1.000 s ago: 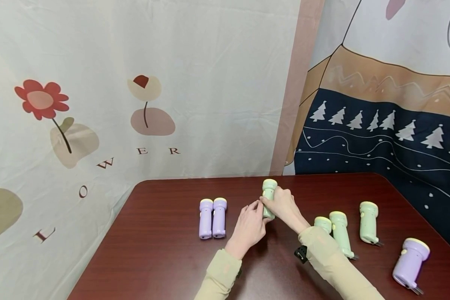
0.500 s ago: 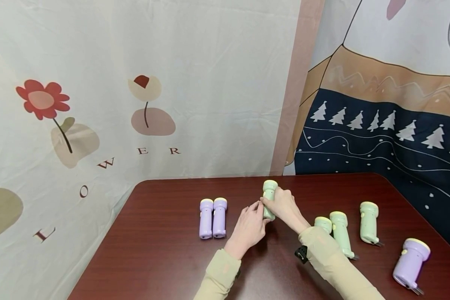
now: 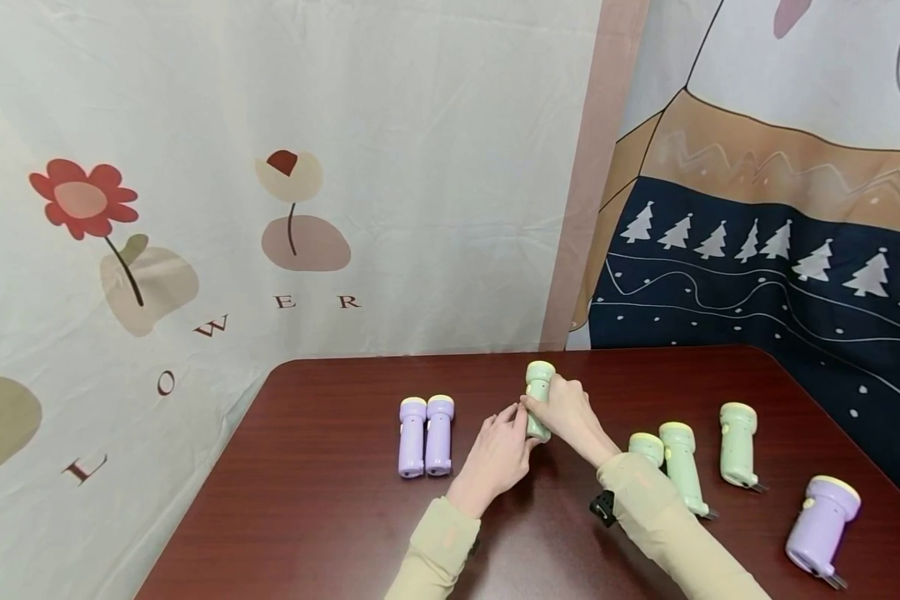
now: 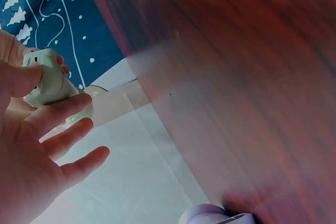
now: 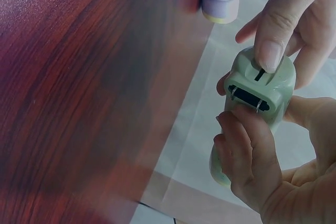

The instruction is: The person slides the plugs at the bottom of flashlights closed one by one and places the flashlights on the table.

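Near the table's far edge, my right hand [image 3: 572,412] grips a pale green flashlight [image 3: 538,385] with its cream-rimmed head pointing away. My left hand [image 3: 497,454] holds the flashlight's near end between thumb and index finger. In the right wrist view, the left thumb [image 5: 270,56] presses beside a dark slit on the flashlight's end [image 5: 286,82]. Two metal plug prongs [image 5: 260,105] show at a dark slot there, beside the right fingertips. The left wrist view shows the remaining left fingers [image 4: 79,167] spread off the flashlight [image 4: 51,85].
Two purple flashlights [image 3: 438,437] lie side by side left of my hands. At right are several green flashlights [image 3: 737,446], one partly behind the right sleeve, and a purple flashlight [image 3: 821,525]; prongs stick out from some. Printed cloth [image 3: 450,208] hangs behind the dark red table [image 3: 330,517].
Both hands keep almost the same place and hold on the green flashlight. Its head has dipped very slightly; the other flashlights have not moved.
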`<state>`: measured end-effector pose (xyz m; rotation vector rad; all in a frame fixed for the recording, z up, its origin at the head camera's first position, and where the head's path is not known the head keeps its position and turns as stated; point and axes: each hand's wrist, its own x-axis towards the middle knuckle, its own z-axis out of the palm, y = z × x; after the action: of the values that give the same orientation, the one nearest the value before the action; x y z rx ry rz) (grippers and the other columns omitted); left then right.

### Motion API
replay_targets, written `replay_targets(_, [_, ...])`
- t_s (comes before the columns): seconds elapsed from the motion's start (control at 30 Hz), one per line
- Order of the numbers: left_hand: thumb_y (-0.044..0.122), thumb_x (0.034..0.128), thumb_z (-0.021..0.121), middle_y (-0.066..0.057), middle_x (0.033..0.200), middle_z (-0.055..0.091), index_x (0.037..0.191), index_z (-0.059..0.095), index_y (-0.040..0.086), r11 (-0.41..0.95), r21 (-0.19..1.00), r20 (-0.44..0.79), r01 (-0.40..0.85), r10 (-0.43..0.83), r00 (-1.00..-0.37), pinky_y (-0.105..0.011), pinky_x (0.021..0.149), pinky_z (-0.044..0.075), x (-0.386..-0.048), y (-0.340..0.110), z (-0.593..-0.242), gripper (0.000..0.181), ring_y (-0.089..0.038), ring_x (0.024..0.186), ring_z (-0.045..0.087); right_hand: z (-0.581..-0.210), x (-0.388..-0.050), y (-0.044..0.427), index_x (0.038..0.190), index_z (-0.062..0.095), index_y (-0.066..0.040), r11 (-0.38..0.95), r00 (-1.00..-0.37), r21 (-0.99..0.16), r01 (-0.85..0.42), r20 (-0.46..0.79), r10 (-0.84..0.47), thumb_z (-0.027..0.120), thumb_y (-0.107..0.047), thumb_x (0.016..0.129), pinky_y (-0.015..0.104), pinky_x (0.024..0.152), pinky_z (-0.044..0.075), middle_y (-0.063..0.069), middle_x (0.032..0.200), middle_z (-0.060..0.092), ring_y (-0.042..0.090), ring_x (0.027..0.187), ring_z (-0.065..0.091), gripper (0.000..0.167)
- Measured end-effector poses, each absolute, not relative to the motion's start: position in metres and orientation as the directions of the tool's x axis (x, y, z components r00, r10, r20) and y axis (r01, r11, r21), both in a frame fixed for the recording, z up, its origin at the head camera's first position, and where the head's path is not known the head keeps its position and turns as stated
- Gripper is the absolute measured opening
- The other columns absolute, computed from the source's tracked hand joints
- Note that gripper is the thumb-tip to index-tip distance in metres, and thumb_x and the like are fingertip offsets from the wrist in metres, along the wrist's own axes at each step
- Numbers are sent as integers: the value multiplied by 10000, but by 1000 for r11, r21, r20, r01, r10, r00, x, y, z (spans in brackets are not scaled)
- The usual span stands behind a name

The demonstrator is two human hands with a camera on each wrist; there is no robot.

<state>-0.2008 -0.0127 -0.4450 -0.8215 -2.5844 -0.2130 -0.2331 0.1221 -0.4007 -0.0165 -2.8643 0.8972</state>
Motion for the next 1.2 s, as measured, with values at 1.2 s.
replay_targets(1.2, [460, 851, 631, -129, 1412, 501, 1385, 464, 62, 879, -36, 289, 476, 465, -837, -556, 1041, 390, -195, -65, -448, 686, -391, 1322, 436, -421, -234, 96, 923, 597, -3, 729, -998, -684, -33, 61, 12, 712, -355, 807, 257, 514, 486, 100, 759, 634, 161, 605, 607, 389])
